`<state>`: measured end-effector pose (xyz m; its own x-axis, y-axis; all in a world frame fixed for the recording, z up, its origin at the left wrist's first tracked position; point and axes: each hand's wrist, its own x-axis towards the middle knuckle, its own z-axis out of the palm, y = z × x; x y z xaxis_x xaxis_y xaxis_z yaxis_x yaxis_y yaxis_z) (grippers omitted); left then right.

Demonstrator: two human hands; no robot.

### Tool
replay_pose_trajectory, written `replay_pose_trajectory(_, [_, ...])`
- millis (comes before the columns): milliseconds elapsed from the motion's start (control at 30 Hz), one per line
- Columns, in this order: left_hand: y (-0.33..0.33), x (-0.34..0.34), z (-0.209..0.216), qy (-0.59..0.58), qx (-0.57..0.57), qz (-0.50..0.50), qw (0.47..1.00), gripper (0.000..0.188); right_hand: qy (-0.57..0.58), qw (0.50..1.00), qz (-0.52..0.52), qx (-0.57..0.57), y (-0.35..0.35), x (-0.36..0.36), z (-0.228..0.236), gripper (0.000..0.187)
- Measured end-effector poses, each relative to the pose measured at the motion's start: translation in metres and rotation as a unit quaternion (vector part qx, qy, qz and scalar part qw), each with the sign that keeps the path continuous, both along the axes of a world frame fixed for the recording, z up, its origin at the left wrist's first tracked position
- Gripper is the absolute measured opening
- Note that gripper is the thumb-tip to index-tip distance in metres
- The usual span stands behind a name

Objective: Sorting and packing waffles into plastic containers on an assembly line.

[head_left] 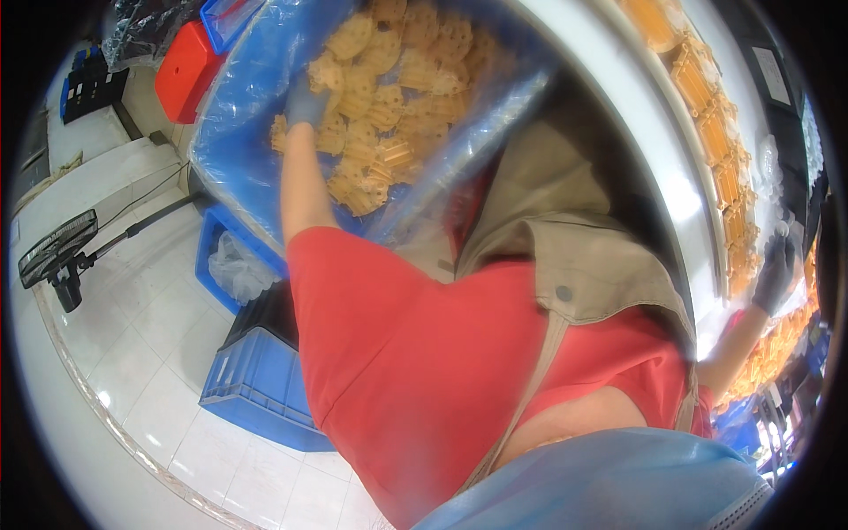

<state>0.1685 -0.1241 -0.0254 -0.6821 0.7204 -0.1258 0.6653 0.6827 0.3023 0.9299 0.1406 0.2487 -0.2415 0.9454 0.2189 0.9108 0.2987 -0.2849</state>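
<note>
My left hand [308, 102], in a grey glove, reaches into a large bin lined with blue plastic film [231, 132]. Its fingers meet the flat yellow plastic parts [371, 97] heaped there, and the parts and blur hide whether they grip one. Far to the right, my right hand [775, 269], in a dark grey glove, is at the work table beside clear plastic film [768, 172]. Its fingers are small and smeared, so their hold does not show. Rows of orange-yellow ribbed parts [720, 132] line the table next to it.
The white table edge [649, 124] curves along my right. A red stool [187, 72] stands beyond the bin. Left of me are a blue crate [256, 375], a blue bin with clear bags [238, 265] and a black fan [60, 252]. More yellow parts [777, 353] lie at far right.
</note>
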Motion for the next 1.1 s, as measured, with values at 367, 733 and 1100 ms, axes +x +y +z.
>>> replay_pose_trajectory(367, [-0.006,-0.061,-0.030,-0.043,-0.120,0.023,0.992,0.045,0.417,0.886,-0.142,-0.145,-0.001,-0.004,-0.033,0.031])
replay_pose_trajectory(733, [-0.030,-0.058,-0.004,-0.302,0.104,0.135,0.938,0.032,0.431,0.882,-0.126,-0.145,-0.007,-0.001,-0.029,0.025])
replay_pose_trajectory(1100, [0.064,0.009,0.173,-0.544,0.468,0.076,0.692,0.036,0.437,0.883,-0.123,-0.117,-0.008,0.011,-0.027,0.025])
